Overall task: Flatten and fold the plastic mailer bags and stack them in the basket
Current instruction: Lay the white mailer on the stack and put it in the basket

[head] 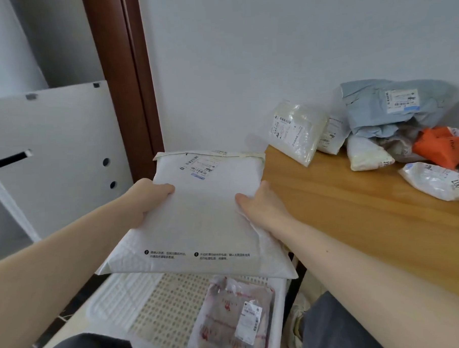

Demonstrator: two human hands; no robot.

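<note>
- Biggest thing in sight: the wooden table (369, 215) runs along the right side, its near-left corner just beside the held mailer.
- The white bubble mailer (206, 217) is up in the air, held flat between both hands, above the basket and left of the table edge. Shipping label at its far end, two lines of printed text near the close edge.
- Below it sits the white perforated basket (160, 308) on the floor, between the person's knees.
- In the basket, right side, a clear bag with red print (229, 318) lies flat, a white label on it.
- At the far right of the table, a loose heap of mailers: a crumpled blue-grey bag (393, 106) on top, an orange bag (440, 149) beside it, a clear bubble pouch (295, 131) leaning towards the wall, and a white crinkled bag (436, 180) nearest the front.
- Left hand (150, 201) grips the mailer's left edge: thumb on top, fingers tucked under and out of sight.
- Right hand (261, 206) grasps the right edge, thumb lying across the top face, the other fingers hidden behind the mailer.
</note>
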